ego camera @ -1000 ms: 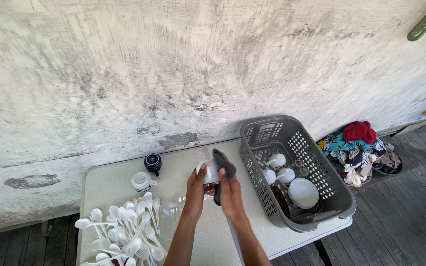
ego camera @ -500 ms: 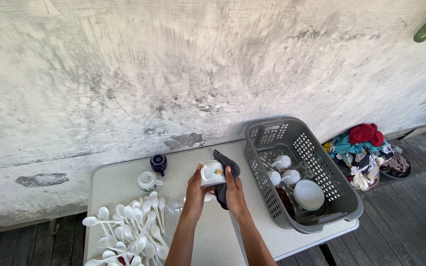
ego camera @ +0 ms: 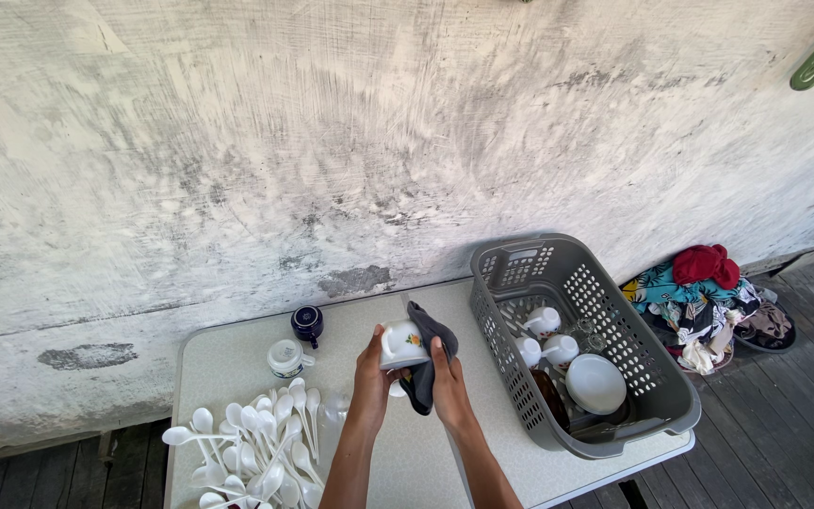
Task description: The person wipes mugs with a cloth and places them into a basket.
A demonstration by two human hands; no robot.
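There is a single view, from a camera worn on the person's head. It looks steeply down and forward, towards a weathered white wall that fills the upper two thirds of the frame. The table lies across the lower middle, seen from above and from its near side, close enough that both forearms rise from the bottom edge and the hands meet just below the frame's centre. The grey basket sits lower right, and the spoons are cut off at the lower left edge. Dark floorboards show at the lower right corner. No second view shares the scene.
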